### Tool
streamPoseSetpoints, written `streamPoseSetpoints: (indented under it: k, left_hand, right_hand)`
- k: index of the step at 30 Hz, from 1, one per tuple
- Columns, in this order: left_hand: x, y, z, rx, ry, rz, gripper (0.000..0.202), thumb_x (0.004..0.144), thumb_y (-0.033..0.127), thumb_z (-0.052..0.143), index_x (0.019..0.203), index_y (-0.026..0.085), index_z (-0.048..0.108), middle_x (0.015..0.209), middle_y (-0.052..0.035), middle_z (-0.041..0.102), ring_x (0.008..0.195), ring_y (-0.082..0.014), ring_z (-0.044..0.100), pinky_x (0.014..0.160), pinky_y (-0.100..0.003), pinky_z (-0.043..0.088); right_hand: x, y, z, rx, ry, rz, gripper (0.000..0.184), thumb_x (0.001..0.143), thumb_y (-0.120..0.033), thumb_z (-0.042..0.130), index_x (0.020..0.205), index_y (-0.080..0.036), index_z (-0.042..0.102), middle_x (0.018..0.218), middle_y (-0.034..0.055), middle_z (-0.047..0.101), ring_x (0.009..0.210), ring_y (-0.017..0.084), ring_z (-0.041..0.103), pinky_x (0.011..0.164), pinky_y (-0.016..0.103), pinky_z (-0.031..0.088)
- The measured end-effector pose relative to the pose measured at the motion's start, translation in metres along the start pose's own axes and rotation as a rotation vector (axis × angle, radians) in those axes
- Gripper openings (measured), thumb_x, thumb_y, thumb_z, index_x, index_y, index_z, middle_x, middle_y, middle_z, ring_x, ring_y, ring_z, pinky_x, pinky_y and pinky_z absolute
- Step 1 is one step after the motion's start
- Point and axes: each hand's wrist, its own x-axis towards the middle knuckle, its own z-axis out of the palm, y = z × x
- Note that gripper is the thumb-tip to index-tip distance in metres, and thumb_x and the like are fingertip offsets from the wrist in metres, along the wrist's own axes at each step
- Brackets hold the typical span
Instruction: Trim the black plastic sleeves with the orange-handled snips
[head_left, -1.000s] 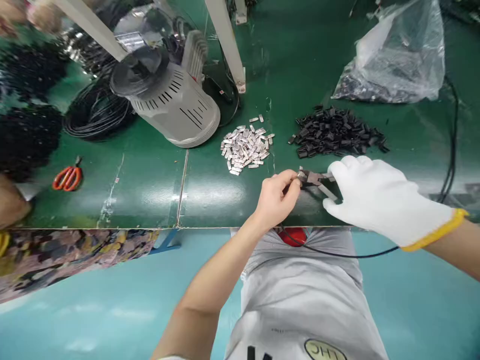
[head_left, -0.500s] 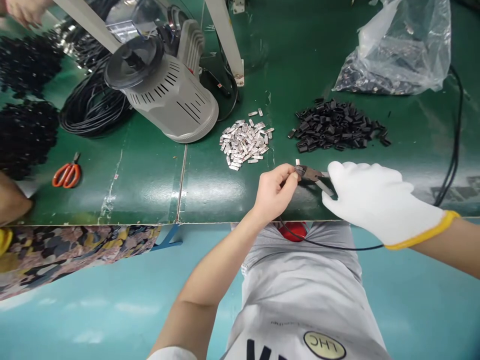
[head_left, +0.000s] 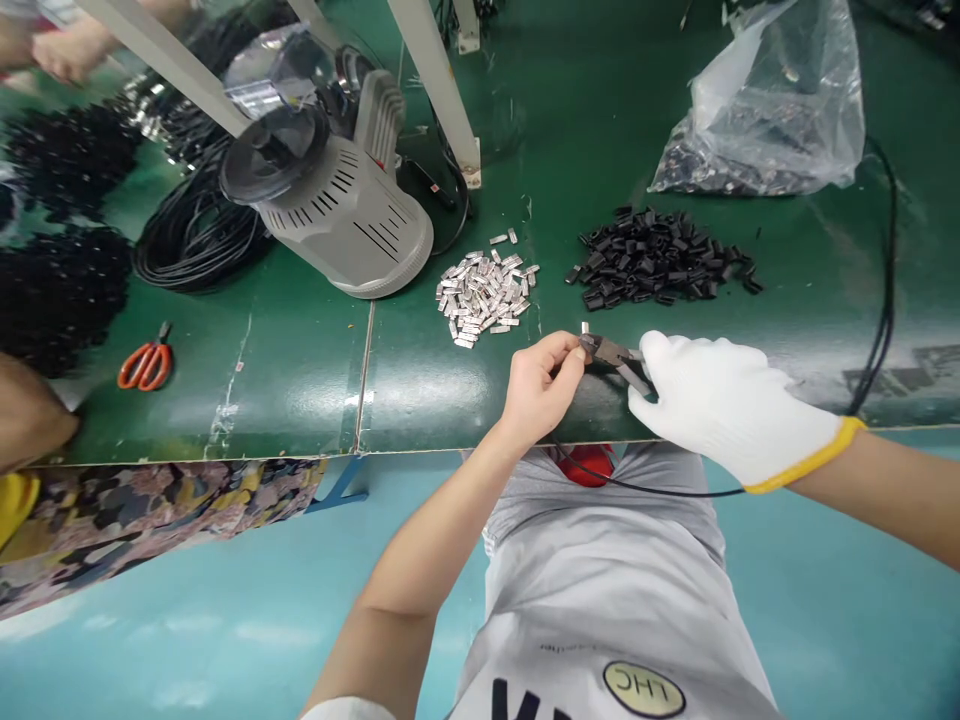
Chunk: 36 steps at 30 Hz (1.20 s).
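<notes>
My bare left hand [head_left: 541,388] is closed in a pinch at the end of a black cable [head_left: 667,490], which drops over the table edge and runs right across my lap. A small silver metal piece [head_left: 585,327] sticks up just beyond the fingertips. My right hand [head_left: 731,400], in a white glove with a yellow cuff, grips a pair of cutting pliers [head_left: 611,353]. Their jaws meet the left fingertips at the cable end; what lies between the jaws is hidden. Beyond the hands lie a pile of silver metal connectors [head_left: 484,295] and a heap of black plastic sleeves [head_left: 660,255].
A grey machine [head_left: 345,210] stands left of the silver pile, by white frame posts [head_left: 435,80]. Orange-handled pliers [head_left: 146,363], a cable coil [head_left: 199,225] and a co-worker's arm [head_left: 30,415] are farther left. A clear bag of parts [head_left: 765,130] sits at the back right.
The view has shifted slightly, so the table items appear a little lower and the right-hand items farther left. My hands keep the same hold on cable and pliers.
</notes>
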Motion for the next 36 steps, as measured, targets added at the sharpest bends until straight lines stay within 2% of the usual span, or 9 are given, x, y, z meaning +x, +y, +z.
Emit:
streamPoseSetpoints:
  k: [6,9,12,15,20,24,31,36]
  left_hand:
    - [0.001,0.005,-0.002,0.025,-0.071,0.023,0.027,0.099,0.033,0.055,0.079,0.018,0.061,0.062,0.0034,0.051,0.059,-0.0096,0.044,0.059,-0.025,0.034]
    - [0.001,0.008,-0.004,0.071,-0.109,0.039,0.028,0.098,0.034,0.055,0.077,0.018,0.063,0.061,0.003,0.051,0.061,-0.0103,0.045,0.061,-0.026,0.035]
    - [0.002,0.009,-0.006,0.072,-0.15,0.042,0.029,0.098,0.036,0.056,0.078,0.017,0.065,0.066,0.0011,0.057,0.063,-0.0108,0.047,0.063,-0.026,0.036]
    - [0.003,0.008,-0.008,0.023,-0.209,0.035,0.033,0.098,0.041,0.056,0.078,0.017,0.065,0.071,-0.0007,0.063,0.064,-0.011,0.048,0.064,-0.026,0.037]
    - [0.004,0.006,-0.011,-0.069,-0.251,-0.009,0.04,0.098,0.051,0.06,0.078,0.017,0.066,0.07,-0.0014,0.061,0.063,-0.0113,0.046,0.061,-0.026,0.034]
    - [0.004,0.006,-0.013,-0.14,-0.273,-0.061,0.043,0.096,0.055,0.062,0.079,0.016,0.067,0.072,-0.0022,0.061,0.063,-0.0114,0.045,0.059,-0.026,0.032]
    - [0.005,0.011,-0.017,-0.066,-0.35,-0.061,0.042,0.097,0.052,0.059,0.076,0.017,0.068,0.066,-0.0008,0.057,0.062,-0.0123,0.044,0.064,-0.028,0.035]
    - [0.006,0.013,-0.017,-0.028,-0.365,-0.019,0.039,0.097,0.046,0.059,0.074,0.017,0.069,0.067,-0.0017,0.062,0.066,-0.0136,0.048,0.073,-0.03,0.039]
  right_hand:
    - [0.005,0.03,-0.008,0.101,-0.052,-0.103,0.046,0.084,-0.063,0.053,0.1,-0.021,0.05,0.094,0.0092,0.061,0.074,0.021,0.053,0.063,0.03,0.027]
    - [0.011,0.044,-0.007,0.11,-0.027,-0.167,0.047,0.082,-0.064,0.056,0.101,-0.021,0.052,0.097,0.0087,0.061,0.075,0.02,0.05,0.064,0.031,0.026]
    - [0.017,0.053,-0.005,0.092,-0.008,-0.242,0.049,0.08,-0.065,0.059,0.101,-0.021,0.054,0.097,0.0095,0.06,0.076,0.02,0.048,0.067,0.031,0.025]
    - [0.021,0.059,-0.01,0.045,0.023,-0.325,0.05,0.079,-0.065,0.06,0.1,-0.02,0.057,0.094,0.0105,0.059,0.076,0.021,0.045,0.069,0.032,0.024]
    - [0.026,0.066,-0.027,-0.044,0.119,-0.409,0.048,0.081,-0.062,0.06,0.101,-0.018,0.06,0.094,0.0114,0.058,0.079,0.019,0.041,0.073,0.034,0.022]
    - [0.031,0.073,-0.029,-0.057,0.151,-0.447,0.05,0.082,-0.064,0.059,0.101,-0.018,0.061,0.093,0.011,0.056,0.077,0.018,0.036,0.074,0.035,0.021]
    - [0.037,0.081,-0.023,-0.061,0.079,-0.491,0.055,0.077,-0.063,0.066,0.103,-0.016,0.064,0.096,0.011,0.058,0.082,0.018,0.039,0.076,0.036,0.026]
    - [0.038,0.084,-0.025,-0.026,0.072,-0.508,0.048,0.084,-0.06,0.058,0.099,-0.014,0.065,0.096,0.0109,0.059,0.096,0.024,0.045,0.085,0.041,0.03]
